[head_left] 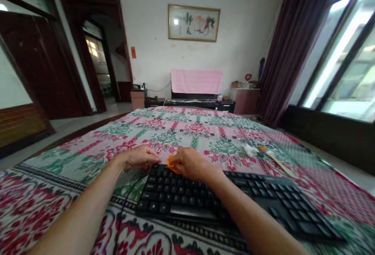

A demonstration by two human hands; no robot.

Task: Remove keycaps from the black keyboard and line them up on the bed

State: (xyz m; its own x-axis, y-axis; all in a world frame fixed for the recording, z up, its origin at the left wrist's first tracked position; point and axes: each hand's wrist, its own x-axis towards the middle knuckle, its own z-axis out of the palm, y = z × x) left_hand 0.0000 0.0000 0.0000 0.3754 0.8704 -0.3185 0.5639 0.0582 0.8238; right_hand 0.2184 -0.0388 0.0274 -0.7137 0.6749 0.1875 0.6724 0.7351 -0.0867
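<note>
Pinched shut, the right grip holds a small, soft-looking orange thing over the far edge of a flat black plastic keyboard. Beside it, the left grip curls loosely at the keyboard's far left corner; I cannot tell whether it holds anything. The keyboard lies on a woven cloth with red and green flowers that covers the tabletop. A crumpled white scrap and a thin pale stick lie further right.

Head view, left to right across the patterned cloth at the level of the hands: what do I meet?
left hand → orange piece → right hand, which pinches that piece → white wad → pale stick
</note>
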